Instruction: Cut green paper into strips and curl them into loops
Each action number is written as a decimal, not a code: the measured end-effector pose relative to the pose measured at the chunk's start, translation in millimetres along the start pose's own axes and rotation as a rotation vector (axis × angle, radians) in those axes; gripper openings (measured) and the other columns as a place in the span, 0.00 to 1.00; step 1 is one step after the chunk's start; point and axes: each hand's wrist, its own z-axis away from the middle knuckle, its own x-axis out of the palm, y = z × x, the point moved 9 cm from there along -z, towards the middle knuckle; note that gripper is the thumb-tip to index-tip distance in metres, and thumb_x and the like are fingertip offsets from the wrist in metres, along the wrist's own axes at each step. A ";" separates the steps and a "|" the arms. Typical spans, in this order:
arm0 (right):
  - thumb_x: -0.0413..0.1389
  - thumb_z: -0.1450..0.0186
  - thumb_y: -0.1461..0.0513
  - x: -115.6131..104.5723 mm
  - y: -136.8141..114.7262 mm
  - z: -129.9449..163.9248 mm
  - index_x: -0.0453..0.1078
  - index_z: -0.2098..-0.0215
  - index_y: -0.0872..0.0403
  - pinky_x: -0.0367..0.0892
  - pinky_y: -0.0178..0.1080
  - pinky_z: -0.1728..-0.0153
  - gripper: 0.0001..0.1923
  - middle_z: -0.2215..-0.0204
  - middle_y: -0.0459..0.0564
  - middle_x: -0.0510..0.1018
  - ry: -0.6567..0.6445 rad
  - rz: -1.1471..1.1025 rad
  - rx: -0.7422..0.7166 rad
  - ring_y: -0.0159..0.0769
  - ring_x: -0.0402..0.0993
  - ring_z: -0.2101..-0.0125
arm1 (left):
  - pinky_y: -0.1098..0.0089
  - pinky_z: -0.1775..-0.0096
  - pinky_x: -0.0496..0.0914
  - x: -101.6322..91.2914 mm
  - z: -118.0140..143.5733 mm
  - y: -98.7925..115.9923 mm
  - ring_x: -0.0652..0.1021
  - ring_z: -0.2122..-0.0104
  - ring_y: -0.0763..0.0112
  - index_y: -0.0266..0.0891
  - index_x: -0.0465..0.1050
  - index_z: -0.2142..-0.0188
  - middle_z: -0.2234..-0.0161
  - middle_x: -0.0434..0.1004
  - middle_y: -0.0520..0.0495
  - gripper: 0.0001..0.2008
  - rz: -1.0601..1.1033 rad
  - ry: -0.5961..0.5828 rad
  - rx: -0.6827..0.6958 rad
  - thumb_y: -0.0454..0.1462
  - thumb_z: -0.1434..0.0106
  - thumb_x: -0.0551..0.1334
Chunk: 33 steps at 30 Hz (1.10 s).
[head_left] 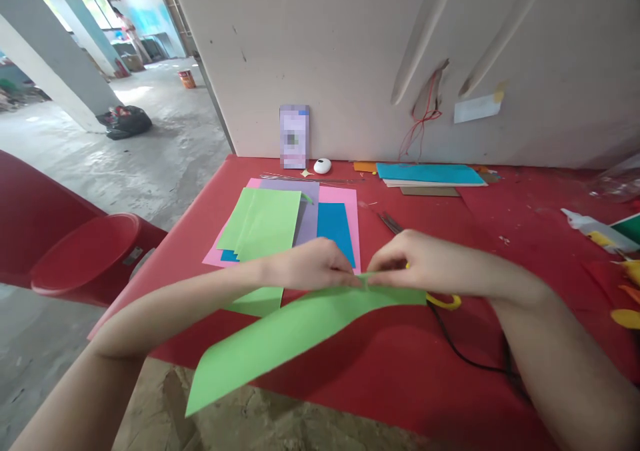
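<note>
A long strip of green paper (280, 344) is pinched between both hands near its upper edge. My left hand (320, 264) is closed on that edge just left of my right hand (403, 261), which grips it with thumb and fingers. The sheet's left end hangs out past the front of the red table (395, 364). Scissors with a yellow handle (447, 302) lie behind and under my right hand, their blades partly hidden. To the left is a stack of green sheets (270, 218) on pink, purple and blue paper (335, 223).
At the back stand a phone (294, 136) and a white earbud case (323, 166). Blue strips (430, 174) lie at the back right, a glue bottle (595, 228) at the right. A red bin (87, 258) stands left of the table. A person (131, 34) is far off.
</note>
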 end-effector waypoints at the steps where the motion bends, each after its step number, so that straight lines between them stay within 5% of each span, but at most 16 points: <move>1: 0.52 0.39 0.61 13.2 -7.1 -1.9 0.67 0.83 0.56 0.46 0.32 0.84 0.15 0.86 0.41 0.59 -0.071 0.009 -0.047 0.24 0.50 0.83 | 0.75 0.82 0.48 9.5 1.4 1.0 0.52 0.85 0.83 0.36 0.54 0.84 0.86 0.47 0.58 0.20 -0.012 -0.025 -0.001 0.41 0.38 0.55; 5: 0.50 0.38 0.62 44.1 -22.1 -3.0 0.61 0.84 0.56 0.43 0.33 0.83 0.17 0.85 0.39 0.48 -0.222 -0.082 -0.203 0.24 0.43 0.83 | 0.75 0.83 0.48 29.5 7.4 6.5 0.51 0.86 0.83 0.36 0.54 0.84 0.87 0.47 0.58 0.19 -0.031 -0.067 0.015 0.37 0.38 0.54; 11: 0.48 0.39 0.65 42.1 -15.6 8.4 0.49 0.87 0.54 0.40 0.34 0.82 0.20 0.84 0.38 0.42 -0.141 -0.172 -0.193 0.24 0.38 0.83 | 0.76 0.81 0.49 28.4 13.1 12.9 0.50 0.83 0.82 0.36 0.54 0.84 0.85 0.47 0.57 0.20 0.050 -0.067 0.061 0.39 0.39 0.56; 14: 0.50 0.38 0.62 40.7 0.7 17.5 0.54 0.87 0.55 0.44 0.33 0.82 0.20 0.87 0.38 0.47 -0.149 -0.151 -0.126 0.23 0.44 0.84 | 0.76 0.81 0.50 27.7 17.6 5.5 0.51 0.82 0.82 0.36 0.57 0.83 0.84 0.48 0.57 0.19 0.070 -0.088 0.020 0.40 0.39 0.56; 17: 0.49 0.37 0.60 32.8 25.4 27.2 0.62 0.86 0.55 0.57 0.33 0.78 0.20 0.88 0.41 0.64 -0.157 -0.172 -0.038 0.26 0.61 0.84 | 0.75 0.81 0.50 26.2 23.9 -4.3 0.51 0.82 0.81 0.36 0.56 0.83 0.84 0.48 0.57 0.19 0.077 -0.101 -0.016 0.41 0.38 0.56; 20: 0.51 0.38 0.57 3.6 44.0 32.5 0.68 0.84 0.55 0.62 0.35 0.75 0.18 0.84 0.47 0.74 0.084 -0.158 0.033 0.32 0.70 0.80 | 0.75 0.81 0.49 27.0 28.2 -10.6 0.49 0.83 0.81 0.37 0.52 0.84 0.84 0.45 0.57 0.21 0.067 -0.115 -0.029 0.41 0.38 0.55; 23: 0.54 0.40 0.55 -12.9 33.7 34.5 0.75 0.72 0.54 0.64 0.36 0.69 0.13 0.71 0.50 0.80 0.334 -0.101 0.016 0.35 0.73 0.71 | 0.75 0.81 0.50 29.4 26.7 -9.4 0.50 0.83 0.81 0.37 0.53 0.84 0.84 0.46 0.57 0.20 0.051 -0.107 -0.023 0.39 0.38 0.55; 26: 0.57 0.41 0.56 25.0 2.9 20.2 0.76 0.65 0.52 0.60 0.33 0.75 0.10 0.76 0.46 0.76 0.093 -0.070 -0.079 0.29 0.66 0.77 | 0.76 0.81 0.51 32.5 21.6 -2.2 0.52 0.83 0.82 0.35 0.61 0.83 0.85 0.50 0.57 0.17 0.021 -0.091 0.007 0.38 0.38 0.55; 28: 0.52 0.38 0.61 42.9 -12.1 13.7 0.72 0.79 0.55 0.49 0.32 0.81 0.14 0.87 0.40 0.60 -0.015 -0.102 -0.150 0.25 0.50 0.83 | 0.76 0.81 0.50 32.1 19.2 1.7 0.52 0.83 0.82 0.34 0.63 0.82 0.85 0.51 0.57 0.17 -0.007 -0.065 0.033 0.37 0.38 0.55; 30: 0.49 0.36 0.63 50.3 -13.4 9.9 0.62 0.87 0.56 0.43 0.33 0.82 0.20 0.86 0.38 0.46 -0.086 -0.165 -0.180 0.25 0.41 0.83 | 0.76 0.81 0.50 29.9 19.3 1.9 0.51 0.83 0.81 0.34 0.63 0.82 0.85 0.51 0.57 0.17 -0.031 -0.039 0.049 0.38 0.37 0.55; 33: 0.50 0.36 0.60 48.8 5.2 9.1 0.53 0.87 0.55 0.41 0.33 0.82 0.22 0.83 0.39 0.44 -0.170 -0.254 -0.142 0.24 0.40 0.82 | 0.76 0.81 0.50 23.7 24.0 -4.5 0.50 0.83 0.81 0.35 0.60 0.83 0.85 0.49 0.58 0.19 -0.061 -0.009 0.052 0.39 0.37 0.54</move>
